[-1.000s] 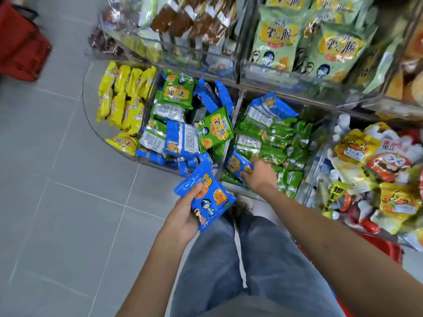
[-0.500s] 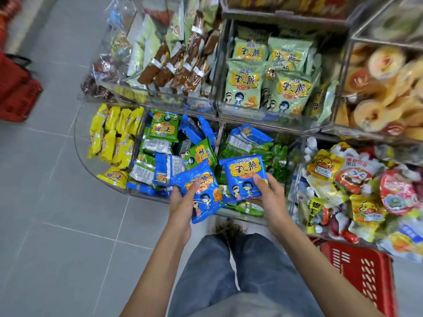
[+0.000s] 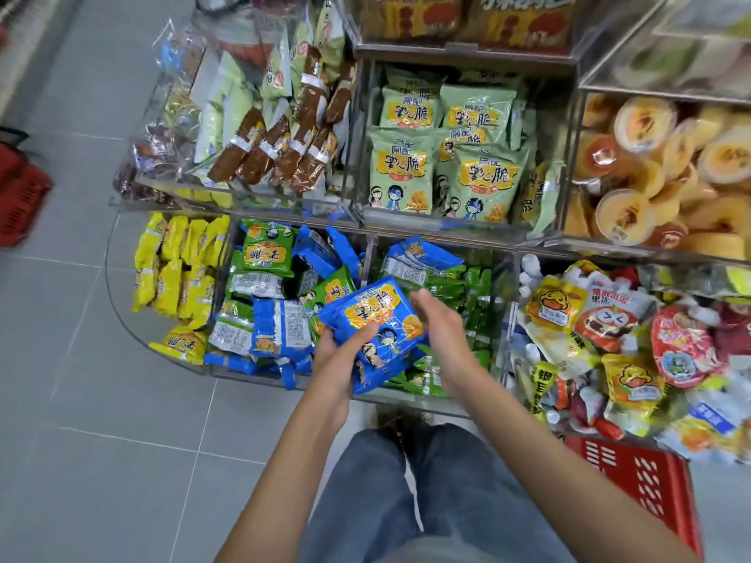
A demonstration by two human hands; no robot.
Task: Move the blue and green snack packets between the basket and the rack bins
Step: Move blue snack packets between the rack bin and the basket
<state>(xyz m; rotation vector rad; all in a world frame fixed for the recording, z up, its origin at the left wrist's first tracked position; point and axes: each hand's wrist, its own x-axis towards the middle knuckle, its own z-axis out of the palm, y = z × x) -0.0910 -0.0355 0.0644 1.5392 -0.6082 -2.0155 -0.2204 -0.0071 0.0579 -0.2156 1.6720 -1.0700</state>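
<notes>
Head view: a few blue packets (image 3: 374, 314) are gripped in the left hand (image 3: 333, 359), thumb on top, just in front of the low bins (image 3: 426, 404). The right hand (image 3: 443, 331) is loose and spread just beside them, holding nothing. Many green packets (image 3: 451, 286) and blue ones lie mixed in the bins, so I judge that most of the moving is left. The basket (image 3: 634, 477) stands on the floor, right of the bins.

Two hands (image 3: 338, 359) (image 3: 438, 321), two red baskets (image 3: 20, 197) (image 3: 644, 481)

Glossy plastic blue packets (image 3: 376, 314), clear acrylic bins (image 3: 284, 215), matt floor tiles (image 3: 81, 400).
</notes>
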